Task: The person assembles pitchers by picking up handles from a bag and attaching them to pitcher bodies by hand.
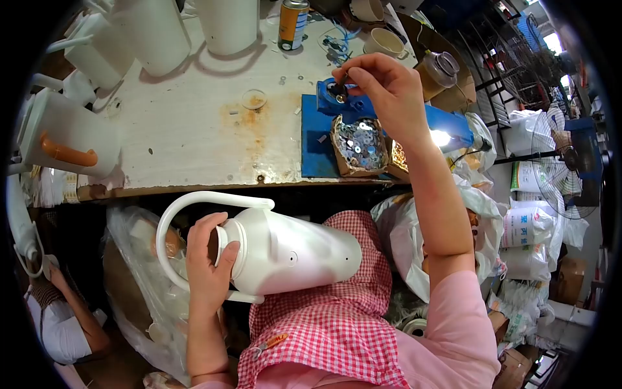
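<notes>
Across my lap, on the checked apron, lies a white thermos jug (304,249) with a large curved handle, its neck pointing left. My left hand (210,266) is closed around the neck rim, thumb on the near side. Over the workbench, my right hand (389,91) pinches a small dark piece at the end of a blue tool (447,126); the fingers partly hide it, so its kind is unclear. Just below that hand, a cardboard box of metal washers (359,144) rests on a blue board (316,159). Beside it is a box of small brass-coloured parts (400,159), partly covered by my forearm.
More white jugs (227,26) stand along the back and left of the bench (188,129). A spray can (293,26), a cup (383,43) and a lidded jar (438,70) are at the back. Plastic bags flank my lap. Another person's arm (81,314) shows at lower left.
</notes>
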Action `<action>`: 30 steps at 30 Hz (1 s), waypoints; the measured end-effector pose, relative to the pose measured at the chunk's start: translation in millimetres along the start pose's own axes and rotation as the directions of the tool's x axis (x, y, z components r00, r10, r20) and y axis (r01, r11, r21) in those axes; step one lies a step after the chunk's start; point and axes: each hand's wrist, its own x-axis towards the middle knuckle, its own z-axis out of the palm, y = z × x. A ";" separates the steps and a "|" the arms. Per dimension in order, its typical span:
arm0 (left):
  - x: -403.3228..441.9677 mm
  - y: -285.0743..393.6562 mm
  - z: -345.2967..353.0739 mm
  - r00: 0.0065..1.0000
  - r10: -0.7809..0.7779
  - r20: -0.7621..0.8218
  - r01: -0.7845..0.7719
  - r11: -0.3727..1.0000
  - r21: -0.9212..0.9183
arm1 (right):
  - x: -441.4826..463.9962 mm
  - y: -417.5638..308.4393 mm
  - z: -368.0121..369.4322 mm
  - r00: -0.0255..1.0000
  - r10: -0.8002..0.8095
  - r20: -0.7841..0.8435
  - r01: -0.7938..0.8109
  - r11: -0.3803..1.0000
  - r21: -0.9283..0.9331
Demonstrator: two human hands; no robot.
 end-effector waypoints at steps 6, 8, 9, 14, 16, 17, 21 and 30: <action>0.5 -1.0 0.3 1.000 0.015 0.002 -0.015 1.000 -0.020 | 4.7 -3.8 -4.6 0.999 0.019 0.044 -0.012 0.989 -0.145; 1.2 -0.9 -0.3 1.000 0.004 0.017 -0.003 1.000 -0.023 | 6.5 2.2 -5.3 0.999 -0.012 0.034 0.017 0.987 -0.157; 0.7 -1.1 0.0 0.999 -0.012 0.032 0.013 0.999 -0.032 | 3.7 5.4 -6.5 0.999 -0.037 0.029 0.042 0.983 -0.176; -0.2 -2.9 0.8 0.997 -0.046 0.057 0.049 0.997 -0.056 | -45.0 4.2 -8.7 0.953 -0.095 -0.286 0.144 0.977 0.156; -1.1 -1.6 1.1 0.997 -0.054 0.055 0.057 0.996 -0.068 | -75.1 21.4 -12.8 0.979 0.044 -0.200 -0.054 0.997 -0.048; -0.7 -1.8 1.9 0.997 -0.053 0.053 0.056 0.997 -0.060 | -81.7 28.4 -13.9 0.972 0.189 -0.137 -0.220 0.938 -0.267; 0.9 -1.2 2.3 0.994 -0.077 0.080 0.082 0.995 -0.058 | -90.7 44.6 -6.9 0.987 -0.115 -0.113 0.029 0.815 -0.579; -3.1 1.6 2.9 0.994 -0.102 0.049 0.105 0.991 -0.077 | -79.9 103.4 7.9 0.990 0.140 0.022 -0.070 0.616 -0.784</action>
